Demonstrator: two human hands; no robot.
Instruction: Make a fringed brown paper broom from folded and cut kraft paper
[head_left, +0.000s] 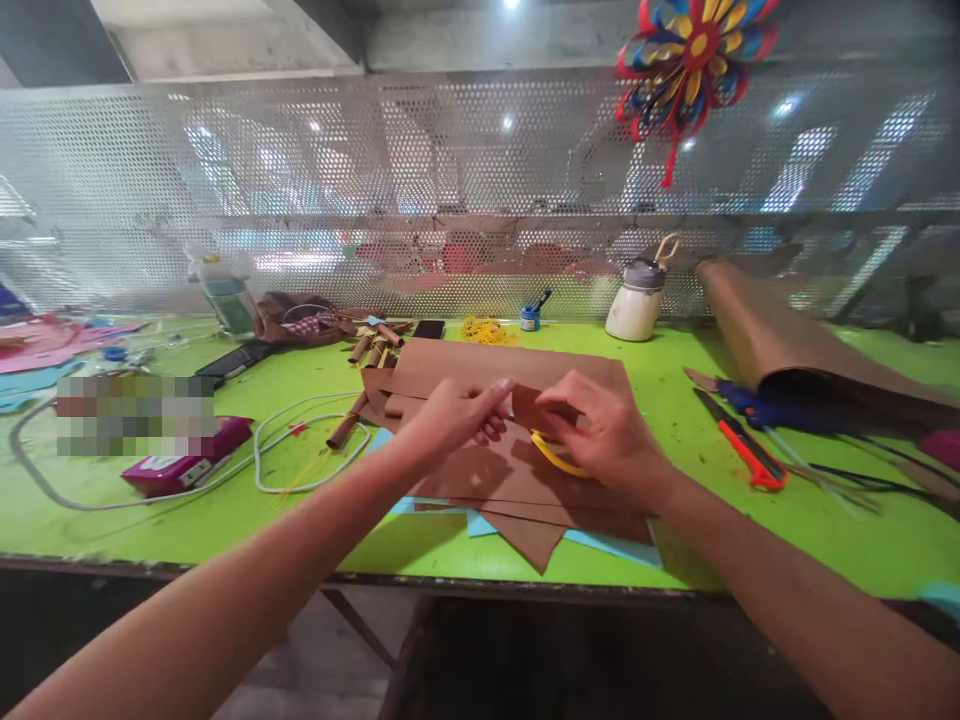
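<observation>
Two hands: both bare, raised, left hand (474, 412) at left and right hand (600, 430) at right, with a small brown piece (529, 408) between them.
Piece, position: in the gap, above the brown sheets (510, 490); right of the left grip, left of the right grip.
Piece, long axis: visible part runs roughly left to right, hand to hand; right end covered by fingers, so full length cannot be told.
Nearer hand: right, its fingers overlapping the piece.
Right grip: thumb and curled fingers drawn together, pinching the piece.
Left grip: thumb and forefinger tips close together just beside the piece's left edge; whether they pinch it, cannot tell.
Yellow curved item (555, 458): below the right hand, on the near side of the piece; held or merely lying there, unclear.
Sheet stack: flat on the green counter (187, 530), blue sheets (615, 548) showing at its near edge.
Tied brown roll (346, 422): left of the stack, slanting from near left to far right.
Red-and-black cutter (742, 445): right of the stack, well apart from the right hand.
</observation>
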